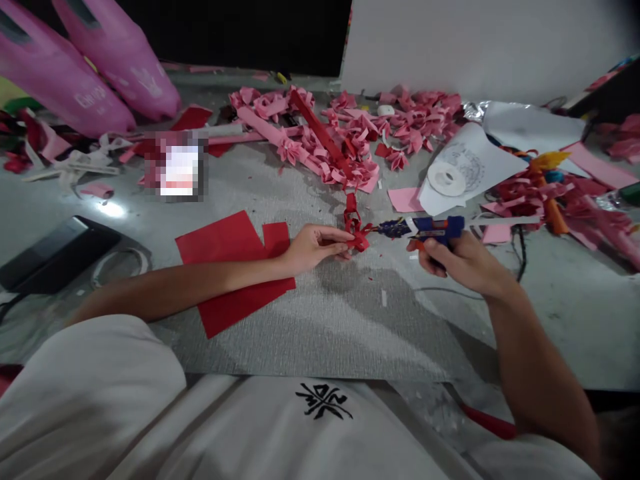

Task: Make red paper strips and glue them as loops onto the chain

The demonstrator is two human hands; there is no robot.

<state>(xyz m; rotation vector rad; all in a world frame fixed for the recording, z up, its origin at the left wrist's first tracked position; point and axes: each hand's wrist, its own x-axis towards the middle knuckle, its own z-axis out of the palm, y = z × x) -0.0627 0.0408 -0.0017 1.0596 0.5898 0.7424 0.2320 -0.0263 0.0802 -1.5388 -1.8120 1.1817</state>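
Observation:
My left hand pinches a red paper piece at the near end of a red paper chain, which runs back toward the pink paper heap. In my right hand is a blue hot glue gun, gripped around its handle with a finger by the orange trigger. Its nozzle points left and is close to the red paper at my left fingertips; whether it touches I cannot tell. Red paper sheets lie flat under and beside my left forearm.
Pink folded paper pieces are heaped along the back. A white tape roll rests on printed paper at the right. Two pink bottles stand back left, and a black device lies at the left. The glue gun's cord trails right.

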